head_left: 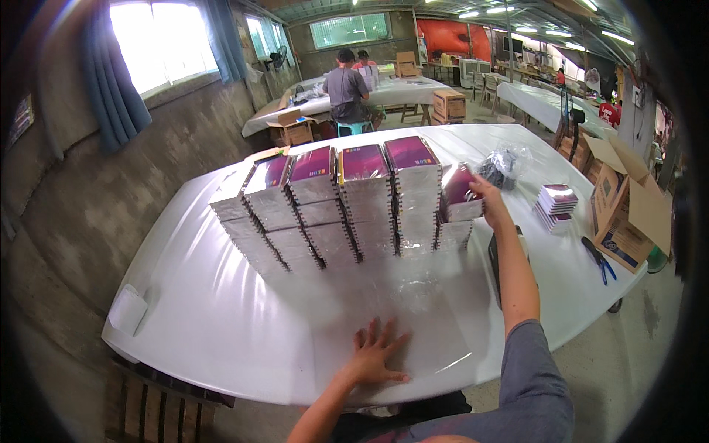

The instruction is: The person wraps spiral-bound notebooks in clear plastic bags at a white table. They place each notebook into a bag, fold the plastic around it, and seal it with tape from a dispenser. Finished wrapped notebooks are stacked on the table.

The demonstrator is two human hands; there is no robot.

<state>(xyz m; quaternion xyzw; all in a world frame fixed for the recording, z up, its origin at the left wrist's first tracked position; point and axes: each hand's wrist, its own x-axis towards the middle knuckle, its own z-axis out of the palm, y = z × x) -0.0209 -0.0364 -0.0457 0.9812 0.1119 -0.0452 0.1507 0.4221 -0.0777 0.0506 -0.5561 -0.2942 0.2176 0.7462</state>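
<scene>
Workshop hall, concrete walls, long table under a glossy white cover (221,325); stacked notebooks at its far half.

Spiral-bound notebooks with purple covers (340,199) stand in shrink-wrapped stacks in a row running left to right, spines toward the viewer. The right hand (489,198) reaches to the rightmost, shorter stack (459,207), fingers closed on its top wrapped bundle, which lies tilted. The left hand (373,354) lies flat, fingers spread apart, on a clear plastic sheet (421,325) at the near edge.
</scene>
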